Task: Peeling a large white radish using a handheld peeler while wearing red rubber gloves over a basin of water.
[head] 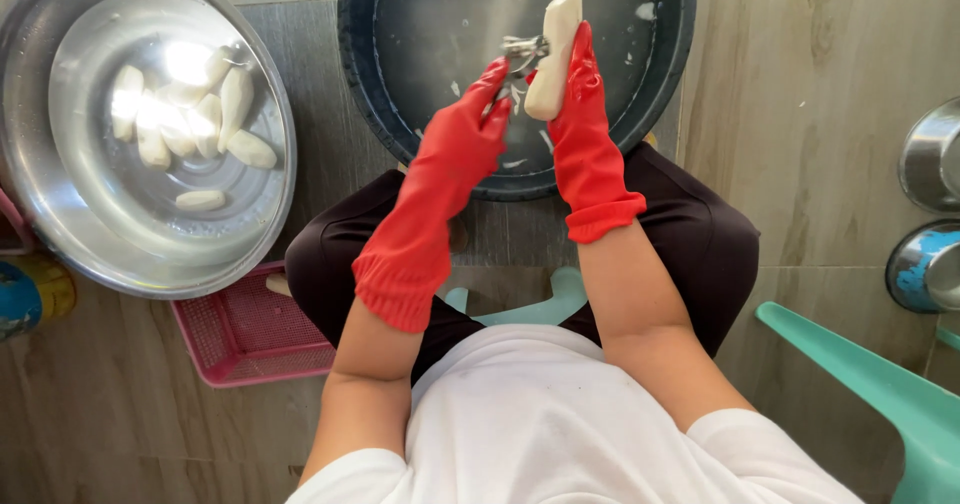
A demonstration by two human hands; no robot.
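Observation:
Both my hands wear long red rubber gloves and are raised over a dark round basin point(660, 84) of water. My right hand point(578, 99) grips a pale peeled root piece point(555, 49), held upright. My left hand point(478, 114) holds a small metal peeler point(522, 54) whose blade rests against the root's left side. Pale peel scraps float in the basin's water. To the left, a large steel bowl point(60, 224) holds several peeled white pieces point(205, 119) in water.
A pink plastic basket point(245, 339) lies on the tiled floor under the steel bowl's edge. A teal plastic stool point(880, 394) is at the right, with two metal pots point(930, 214) beyond it. My knees flank the basin.

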